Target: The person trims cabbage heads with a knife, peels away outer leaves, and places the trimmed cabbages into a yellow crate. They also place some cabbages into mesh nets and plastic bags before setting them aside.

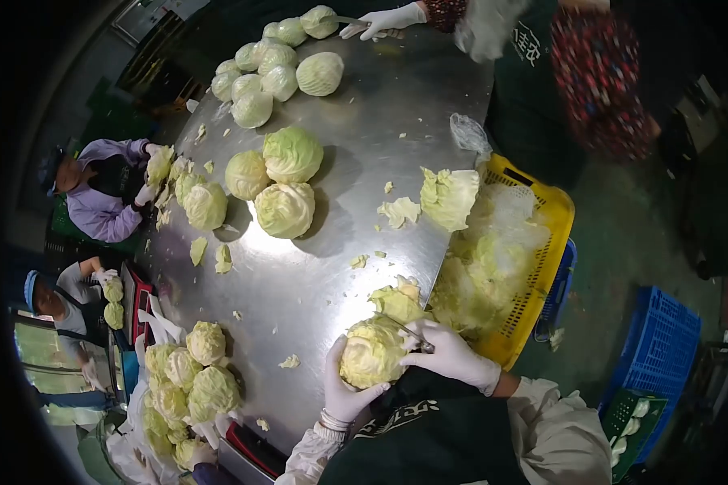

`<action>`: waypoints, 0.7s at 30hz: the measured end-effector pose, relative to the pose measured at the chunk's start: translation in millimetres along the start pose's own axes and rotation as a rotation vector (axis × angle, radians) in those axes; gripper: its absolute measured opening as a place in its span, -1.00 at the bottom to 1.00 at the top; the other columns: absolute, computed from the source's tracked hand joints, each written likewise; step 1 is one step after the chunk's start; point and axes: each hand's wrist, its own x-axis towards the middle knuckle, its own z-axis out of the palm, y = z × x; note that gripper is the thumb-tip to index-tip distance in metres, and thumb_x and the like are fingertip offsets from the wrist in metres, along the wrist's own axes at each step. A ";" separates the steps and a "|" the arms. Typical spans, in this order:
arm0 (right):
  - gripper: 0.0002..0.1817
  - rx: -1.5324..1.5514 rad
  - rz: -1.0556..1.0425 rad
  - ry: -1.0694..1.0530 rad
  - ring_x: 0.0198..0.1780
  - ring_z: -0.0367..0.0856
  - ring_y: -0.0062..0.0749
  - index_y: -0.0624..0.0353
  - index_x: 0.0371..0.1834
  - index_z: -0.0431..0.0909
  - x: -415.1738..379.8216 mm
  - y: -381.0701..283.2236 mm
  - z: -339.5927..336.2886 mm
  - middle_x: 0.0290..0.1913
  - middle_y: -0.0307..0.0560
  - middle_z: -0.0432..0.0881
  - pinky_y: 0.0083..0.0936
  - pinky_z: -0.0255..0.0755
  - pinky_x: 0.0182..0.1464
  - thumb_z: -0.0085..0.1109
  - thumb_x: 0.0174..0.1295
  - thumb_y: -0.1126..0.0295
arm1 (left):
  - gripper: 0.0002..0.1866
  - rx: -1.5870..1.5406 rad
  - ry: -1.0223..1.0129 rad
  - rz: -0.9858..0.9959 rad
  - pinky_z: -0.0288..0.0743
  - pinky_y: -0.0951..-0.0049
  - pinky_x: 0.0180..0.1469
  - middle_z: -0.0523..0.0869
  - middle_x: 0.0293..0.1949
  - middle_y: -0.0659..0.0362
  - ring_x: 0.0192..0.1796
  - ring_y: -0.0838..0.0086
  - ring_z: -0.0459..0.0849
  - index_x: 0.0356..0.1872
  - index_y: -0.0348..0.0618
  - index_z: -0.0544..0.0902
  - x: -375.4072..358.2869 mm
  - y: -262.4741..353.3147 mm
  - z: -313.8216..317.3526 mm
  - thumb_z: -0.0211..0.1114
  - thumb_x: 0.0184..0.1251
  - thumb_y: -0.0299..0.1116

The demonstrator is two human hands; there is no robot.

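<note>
At the near edge of the metal table [332, 162], my gloved left hand [346, 390] cups a pale green cabbage [372, 353] from the side and below. My gloved right hand [455, 353] is closed round a knife [410, 331], whose thin blade reaches over the top of that cabbage. Just beyond the cabbage lie loose trimmed leaves [398, 301]. Part of the knife's handle is hidden in my right fingers.
A yellow crate [560, 226] of leaf scraps stands against the table's right edge. Cabbages [285, 208] sit mid-table, with wrapped ones [251, 109] at the far end and a pile [214, 391] at left. Co-workers stand around the table; one gloved hand [384, 20] holds a knife. Blue crates [663, 356] stand right.
</note>
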 end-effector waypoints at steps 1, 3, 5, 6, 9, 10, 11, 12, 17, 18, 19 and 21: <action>-0.57 0.099 0.065 -0.011 -0.20 0.57 -0.67 0.26 0.09 0.62 -4.1 -0.1 -2.6 -0.04 -0.25 0.68 -0.65 0.49 -0.13 0.54 0.21 0.38 | 0.17 -0.014 -0.036 -0.004 0.30 0.10 0.52 0.30 0.48 -0.13 0.51 0.16 0.35 0.53 -0.30 0.15 0.5 0.1 -1.2 0.77 -0.09 -0.34; -0.56 0.124 0.102 0.039 -0.24 0.54 -0.70 0.26 0.11 0.61 -9.0 -3.8 -4.6 -0.09 -0.29 0.67 -0.66 0.47 -0.17 0.54 0.21 0.37 | 0.17 -0.033 -0.074 -0.009 0.32 0.10 0.51 0.33 0.44 -0.11 0.48 0.17 0.38 0.54 -0.30 0.13 -0.5 2.9 0.1 0.76 -0.07 -0.37; -0.53 0.140 0.179 0.050 -0.32 0.46 -0.75 0.23 0.08 0.59 -13.1 -17.0 -8.7 -0.17 -0.34 0.61 -0.67 0.42 -0.26 0.56 0.20 0.30 | 0.15 -0.203 -0.053 -0.086 0.37 0.15 0.48 0.36 0.41 -0.08 0.45 0.20 0.42 0.54 -0.31 0.12 2.5 16.9 2.2 0.73 -0.03 -0.41; -0.52 0.133 0.223 0.008 -0.37 0.40 -0.79 0.20 0.04 0.57 -14.1 -25.5 -8.0 -0.21 -0.35 0.57 -0.68 0.38 -0.33 0.59 0.18 0.24 | 0.15 -0.203 -0.060 -0.086 0.37 0.15 0.48 0.36 0.41 -0.08 0.45 0.20 0.42 0.54 -0.31 0.12 3.5 16.9 1.0 0.73 -0.03 -0.41; -0.53 0.042 0.105 0.073 -0.39 0.39 -0.80 0.18 -0.02 0.55 -8.5 -11.8 5.7 -0.27 -0.36 0.54 -0.69 0.34 -0.36 0.59 0.19 0.19 | 0.11 -0.213 -0.065 -0.212 0.41 0.19 0.46 0.39 0.39 -0.06 0.43 0.20 0.45 0.53 -0.31 0.12 6.4 4.4 -4.4 0.71 -0.01 -0.44; -0.56 0.101 0.195 0.025 -0.40 0.39 -0.78 0.18 -0.02 0.56 -7.8 -18.1 2.1 -0.31 -0.36 0.54 -0.69 0.35 -0.36 0.56 0.21 0.20 | 0.13 -0.183 -0.014 -0.214 0.42 0.19 0.45 0.40 0.39 -0.07 0.43 0.19 0.46 0.55 -0.30 0.10 4.6 -1.0 -1.6 0.70 -0.01 -0.45; -0.58 0.160 0.286 -0.024 -0.40 0.40 -0.77 0.19 -0.01 0.56 -7.5 -21.5 -0.4 -0.35 -0.36 0.53 -0.69 0.35 -0.36 0.54 0.24 0.22 | 0.15 -0.153 0.039 -0.216 0.43 0.18 0.45 0.41 0.39 -0.07 0.42 0.19 0.47 0.57 -0.29 0.08 2.9 -5.8 0.1 0.70 -0.01 -0.45; -0.58 0.160 0.288 -0.023 -0.40 0.40 -0.77 0.19 -0.01 0.56 -9.2 -19.2 -1.0 -0.35 -0.36 0.53 -0.69 0.35 -0.36 0.54 0.24 0.22 | 0.15 -0.154 0.038 -0.217 0.43 0.18 0.45 0.41 0.39 -0.07 0.42 0.19 0.47 0.57 -0.29 0.08 -1.2 -9.3 -0.3 0.70 -0.01 -0.45; -0.80 -0.016 0.135 0.147 -0.40 0.59 -0.59 0.22 -0.08 0.61 -17.2 22.7 -3.4 -0.39 -0.23 0.62 -0.55 0.49 -0.32 0.34 0.33 0.37 | 0.17 -0.480 -0.048 -0.301 0.41 0.12 0.47 0.45 0.43 -0.07 0.44 0.17 0.49 0.60 -0.30 0.10 -9.2 -3.8 -10.9 0.68 -0.01 -0.35; -0.82 -0.208 0.167 0.247 -0.38 0.66 -0.49 0.23 -0.08 0.60 -16.1 24.8 -15.7 -0.35 -0.15 0.68 -0.50 0.52 -0.29 0.31 0.34 0.40 | 0.17 -0.476 -0.043 -0.296 0.41 0.12 0.47 0.45 0.43 -0.07 0.44 0.17 0.49 0.60 -0.30 0.10 -11.4 -5.6 -18.5 0.68 -0.01 -0.35; -0.80 -0.312 0.238 0.312 -0.34 0.69 -0.38 0.23 -0.06 0.59 -14.6 28.8 -30.3 -0.29 -0.08 0.70 -0.45 0.54 -0.25 0.30 0.32 0.40 | 0.12 -0.715 -0.055 -0.425 0.41 0.09 0.48 0.45 0.44 -0.07 0.46 0.14 0.49 0.59 -0.29 0.13 -14.8 -6.3 -27.2 0.65 0.04 -0.32; -0.66 -0.523 0.285 0.392 -0.18 0.74 -0.16 0.24 0.04 0.57 -12.4 24.4 -53.5 -0.13 0.04 0.72 -0.36 0.56 -0.15 0.36 0.27 0.32 | 0.03 -1.101 -0.018 -0.592 0.40 -0.01 0.51 0.43 0.48 -0.07 0.48 0.06 0.47 0.59 -0.26 0.15 -33.4 -33.6 -38.6 0.56 0.15 -0.21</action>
